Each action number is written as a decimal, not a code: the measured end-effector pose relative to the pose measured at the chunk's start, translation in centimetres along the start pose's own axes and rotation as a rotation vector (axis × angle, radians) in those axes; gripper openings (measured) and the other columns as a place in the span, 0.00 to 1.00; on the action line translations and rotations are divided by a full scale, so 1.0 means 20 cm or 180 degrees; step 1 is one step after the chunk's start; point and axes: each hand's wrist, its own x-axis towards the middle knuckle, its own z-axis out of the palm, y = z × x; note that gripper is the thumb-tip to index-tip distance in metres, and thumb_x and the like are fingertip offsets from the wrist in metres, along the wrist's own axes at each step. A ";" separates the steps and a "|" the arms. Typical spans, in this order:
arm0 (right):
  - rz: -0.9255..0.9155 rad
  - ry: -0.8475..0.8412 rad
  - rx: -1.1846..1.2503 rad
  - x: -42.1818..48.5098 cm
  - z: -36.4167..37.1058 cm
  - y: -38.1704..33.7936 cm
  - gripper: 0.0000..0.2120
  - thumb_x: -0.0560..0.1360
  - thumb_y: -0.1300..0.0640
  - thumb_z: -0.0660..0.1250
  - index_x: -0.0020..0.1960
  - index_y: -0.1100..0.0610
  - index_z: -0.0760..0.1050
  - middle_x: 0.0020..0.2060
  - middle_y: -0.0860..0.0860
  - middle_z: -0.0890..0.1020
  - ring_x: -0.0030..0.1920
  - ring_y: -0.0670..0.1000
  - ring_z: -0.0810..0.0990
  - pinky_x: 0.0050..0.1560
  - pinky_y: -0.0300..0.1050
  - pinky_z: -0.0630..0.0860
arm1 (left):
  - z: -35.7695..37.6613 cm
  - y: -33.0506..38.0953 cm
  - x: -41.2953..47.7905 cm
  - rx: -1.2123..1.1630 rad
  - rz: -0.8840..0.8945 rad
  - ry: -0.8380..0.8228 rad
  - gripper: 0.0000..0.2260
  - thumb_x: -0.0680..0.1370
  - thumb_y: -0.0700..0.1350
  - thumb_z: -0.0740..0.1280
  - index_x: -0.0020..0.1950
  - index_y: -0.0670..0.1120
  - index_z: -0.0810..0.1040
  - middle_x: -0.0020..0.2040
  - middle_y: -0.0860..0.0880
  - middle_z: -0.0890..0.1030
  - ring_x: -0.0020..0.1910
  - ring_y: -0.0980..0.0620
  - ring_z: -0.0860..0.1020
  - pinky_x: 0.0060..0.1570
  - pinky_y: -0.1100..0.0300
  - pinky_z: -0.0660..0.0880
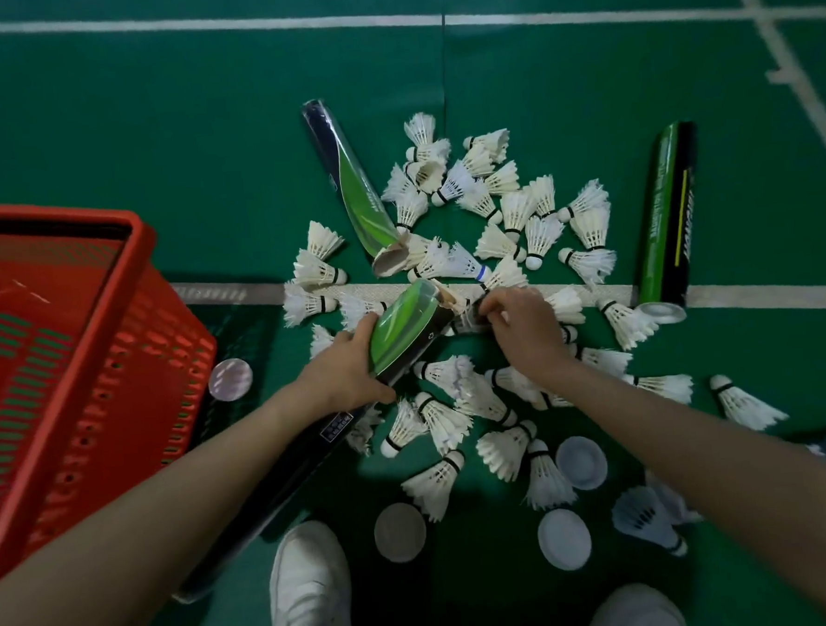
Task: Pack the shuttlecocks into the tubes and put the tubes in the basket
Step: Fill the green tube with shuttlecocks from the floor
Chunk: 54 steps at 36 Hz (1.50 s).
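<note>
My left hand [351,369] grips a long black and green tube [402,330] near its open upper end, tilted up off the court floor. My right hand [518,328] pinches a white shuttlecock [467,321] right at that tube's mouth. Several white shuttlecocks [492,221] lie scattered on the green floor all around my hands. A second tube [352,186] lies at the back with its open end toward the pile. A third green tube [671,214] lies at the right. The red basket [88,332] stands at the left.
Several round white tube lids lie on the floor, one beside the basket [230,379] and others near my feet [400,531] [580,462] [563,538]. My white shoes [310,595] are at the bottom edge. White court lines cross the floor.
</note>
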 end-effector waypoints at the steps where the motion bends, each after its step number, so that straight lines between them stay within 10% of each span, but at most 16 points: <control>1: -0.0116 0.0029 0.0063 0.01 -0.04 -0.01 0.07 0.76 0.65 0.63 0.45 0.57 0.78 0.40 0.49 0.77 0.44 0.51 0.73 0.45 0.46 0.71 | -0.02 0.00 -0.01 -0.0020 0.0009 0.0013 0.49 0.67 0.50 0.76 0.76 0.54 0.45 0.64 0.40 0.67 0.51 0.43 0.74 0.54 0.50 0.75; 12: 0.0113 0.0188 0.1145 -0.08 -0.21 -0.06 0.09 0.76 0.69 0.57 0.45 0.61 0.74 0.45 0.52 0.74 0.39 0.40 0.72 0.38 0.28 0.66 | 0.03 -0.01 -0.04 0.0316 0.0238 0.0294 0.50 0.65 0.50 0.76 0.76 0.57 0.45 0.63 0.42 0.67 0.55 0.41 0.74 0.51 0.49 0.76; 20: 0.0357 -0.0179 0.2777 -0.21 -0.16 -0.14 0.13 0.77 0.70 0.58 0.52 0.53 0.70 0.47 0.50 0.77 0.46 0.37 0.78 0.52 0.35 0.75 | 0.09 -0.08 -0.08 0.0368 0.0666 0.0489 0.50 0.66 0.52 0.76 0.76 0.60 0.44 0.62 0.45 0.66 0.57 0.44 0.71 0.51 0.52 0.73; 26: 0.0372 -0.0534 0.2505 -0.28 -0.06 -0.12 0.11 0.80 0.58 0.59 0.61 0.50 0.70 0.56 0.50 0.77 0.54 0.45 0.77 0.57 0.44 0.75 | 0.17 -0.07 -0.12 0.0496 0.0938 0.0822 0.45 0.70 0.55 0.72 0.77 0.58 0.47 0.62 0.47 0.67 0.58 0.46 0.70 0.50 0.53 0.69; 32: 0.0941 -0.0520 0.2835 -0.35 -0.04 -0.12 0.28 0.75 0.39 0.47 0.73 0.46 0.59 0.72 0.43 0.64 0.67 0.36 0.62 0.56 0.16 0.58 | 0.20 -0.09 -0.15 0.0566 0.0956 0.0946 0.44 0.70 0.55 0.72 0.77 0.58 0.48 0.61 0.47 0.68 0.56 0.44 0.71 0.53 0.52 0.69; 39: 0.0970 -0.1254 0.2733 -0.43 0.05 -0.14 0.36 0.70 0.26 0.44 0.71 0.43 0.64 0.71 0.44 0.67 0.71 0.41 0.62 0.73 0.45 0.56 | 0.25 -0.12 -0.17 0.0521 0.0887 0.0902 0.44 0.69 0.57 0.72 0.77 0.59 0.47 0.63 0.47 0.67 0.58 0.44 0.71 0.55 0.50 0.71; 43: 0.1150 -0.0511 0.2830 -0.37 0.08 -0.11 0.20 0.80 0.39 0.45 0.61 0.42 0.72 0.63 0.47 0.74 0.63 0.44 0.71 0.66 0.45 0.66 | 0.28 -0.16 -0.15 0.0430 0.0602 0.0838 0.47 0.68 0.53 0.74 0.77 0.60 0.46 0.64 0.48 0.66 0.59 0.44 0.71 0.55 0.49 0.72; 47: 0.1157 -0.0584 0.1752 -0.26 0.14 0.01 0.13 0.81 0.50 0.57 0.62 0.52 0.71 0.59 0.51 0.73 0.58 0.48 0.72 0.55 0.41 0.69 | 0.31 -0.24 -0.14 0.0330 0.0337 0.0825 0.49 0.67 0.54 0.75 0.77 0.60 0.45 0.63 0.47 0.67 0.58 0.43 0.71 0.53 0.48 0.73; 54: -0.0083 -0.1070 -0.0675 -0.13 0.30 0.03 0.27 0.75 0.59 0.64 0.72 0.49 0.62 0.67 0.56 0.63 0.67 0.57 0.59 0.65 0.49 0.62 | 0.34 -0.31 -0.14 0.0444 0.0180 0.0782 0.49 0.68 0.56 0.74 0.77 0.60 0.44 0.61 0.46 0.67 0.56 0.43 0.71 0.52 0.47 0.74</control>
